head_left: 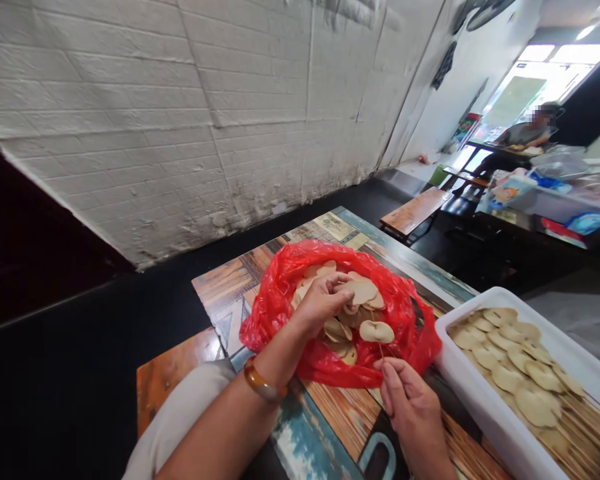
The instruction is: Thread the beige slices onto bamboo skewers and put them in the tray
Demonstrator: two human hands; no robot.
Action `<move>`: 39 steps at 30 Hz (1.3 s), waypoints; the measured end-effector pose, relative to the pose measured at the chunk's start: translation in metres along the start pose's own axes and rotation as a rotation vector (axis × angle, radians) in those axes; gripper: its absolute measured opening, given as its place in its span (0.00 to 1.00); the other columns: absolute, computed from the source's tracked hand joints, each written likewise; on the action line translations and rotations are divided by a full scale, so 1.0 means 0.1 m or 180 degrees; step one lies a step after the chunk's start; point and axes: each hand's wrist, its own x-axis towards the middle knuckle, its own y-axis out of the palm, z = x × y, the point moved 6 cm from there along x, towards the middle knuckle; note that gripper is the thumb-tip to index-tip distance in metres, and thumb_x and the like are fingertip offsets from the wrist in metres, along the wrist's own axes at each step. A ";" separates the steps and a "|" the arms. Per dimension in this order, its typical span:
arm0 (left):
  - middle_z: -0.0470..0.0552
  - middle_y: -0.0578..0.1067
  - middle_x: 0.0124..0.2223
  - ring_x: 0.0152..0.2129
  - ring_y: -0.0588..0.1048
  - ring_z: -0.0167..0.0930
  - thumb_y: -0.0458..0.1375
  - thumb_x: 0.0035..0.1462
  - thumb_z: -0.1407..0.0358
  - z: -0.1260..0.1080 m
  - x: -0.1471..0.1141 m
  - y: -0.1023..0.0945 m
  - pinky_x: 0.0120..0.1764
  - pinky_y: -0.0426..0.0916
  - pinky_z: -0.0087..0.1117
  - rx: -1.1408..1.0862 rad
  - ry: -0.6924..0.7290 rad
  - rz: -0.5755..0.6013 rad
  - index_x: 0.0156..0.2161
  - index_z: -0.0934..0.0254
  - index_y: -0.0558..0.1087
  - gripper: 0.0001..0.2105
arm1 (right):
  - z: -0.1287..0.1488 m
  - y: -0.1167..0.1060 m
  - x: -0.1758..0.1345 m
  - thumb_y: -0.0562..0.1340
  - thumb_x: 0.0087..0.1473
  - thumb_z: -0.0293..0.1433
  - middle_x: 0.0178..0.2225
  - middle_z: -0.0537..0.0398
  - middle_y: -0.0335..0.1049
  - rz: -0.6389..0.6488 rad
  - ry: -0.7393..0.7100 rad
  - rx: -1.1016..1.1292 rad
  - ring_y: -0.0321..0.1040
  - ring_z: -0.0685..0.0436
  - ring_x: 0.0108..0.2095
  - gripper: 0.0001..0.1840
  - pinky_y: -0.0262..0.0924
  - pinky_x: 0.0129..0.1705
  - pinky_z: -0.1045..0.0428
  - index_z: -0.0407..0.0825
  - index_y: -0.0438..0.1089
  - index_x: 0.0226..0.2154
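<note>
My left hand (325, 299) reaches over an open red plastic bag (275, 293), its thumb and fingers pinching a thin, round beige slice (364, 292). More of these flat slices lie heaped in the bag, partly hidden under that hand. Lower right, my right hand (407, 400) is closed on a thin wooden skewer (381, 349). A folded or curved beige slice (377, 332) sits on the skewer's upper end, above the bag's near edge. What food the slices are, I cannot tell.
Right of the bag, a white plastic tub (467, 393) holds rows of skewered slices (537, 367), sticks pointing toward me. Everything rests on a patterned wooden table (320, 410). Beyond stand a bench (417, 210), a white wall (205, 120) and a seated person (527, 137) at another table.
</note>
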 end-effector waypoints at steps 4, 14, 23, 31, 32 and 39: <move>0.47 0.73 0.25 0.20 0.71 0.25 0.65 0.39 0.65 0.05 -0.01 0.03 0.25 0.63 0.23 -0.0088 -0.0086 0.0154 0.38 0.67 0.71 0.18 | -0.01 -0.01 -0.02 0.59 0.51 0.44 0.14 0.65 0.52 0.0016 0.0068 -0.0088 0.50 0.54 0.15 0.17 0.45 0.16 0.58 0.47 0.68 0.34; 0.47 0.74 0.26 0.21 0.70 0.25 0.65 0.41 0.62 0.14 -0.02 0.00 0.27 0.63 0.24 -0.0014 0.0003 0.0084 0.36 0.67 0.72 0.16 | -0.01 -0.01 -0.03 0.58 0.53 0.44 0.14 0.65 0.52 0.0096 0.0009 0.0069 0.50 0.53 0.16 0.17 0.46 0.17 0.57 0.47 0.68 0.36; 0.46 0.73 0.27 0.22 0.70 0.24 0.64 0.42 0.63 0.15 -0.01 -0.01 0.29 0.62 0.24 0.0016 0.0072 0.0103 0.36 0.66 0.73 0.14 | 0.02 0.04 -0.04 0.58 0.52 0.46 0.14 0.66 0.51 0.0196 0.0086 0.0093 0.48 0.54 0.14 0.19 0.43 0.15 0.58 0.47 0.68 0.36; 0.46 0.73 0.27 0.22 0.70 0.24 0.64 0.42 0.63 0.16 -0.02 0.00 0.30 0.63 0.25 0.0006 0.0077 0.0112 0.36 0.66 0.72 0.14 | -0.05 0.04 -0.03 0.58 0.52 0.46 0.14 0.66 0.49 0.0194 0.0173 0.0219 0.48 0.53 0.15 0.19 0.42 0.15 0.58 0.47 0.66 0.37; 0.46 0.73 0.27 0.22 0.70 0.24 0.64 0.42 0.63 0.16 -0.02 0.00 0.30 0.63 0.25 0.0005 0.0084 0.0110 0.36 0.66 0.72 0.14 | -0.05 0.05 -0.03 0.58 0.52 0.46 0.14 0.66 0.49 0.0200 0.0169 0.0228 0.48 0.54 0.15 0.19 0.43 0.16 0.58 0.47 0.66 0.37; 0.46 0.73 0.28 0.22 0.69 0.24 0.64 0.42 0.63 0.14 -0.03 0.00 0.29 0.62 0.24 0.0053 0.0132 0.0078 0.36 0.67 0.72 0.14 | 0.04 0.07 -0.05 0.57 0.52 0.48 0.14 0.67 0.47 0.0191 0.0222 0.0053 0.45 0.54 0.14 0.22 0.40 0.15 0.58 0.46 0.67 0.37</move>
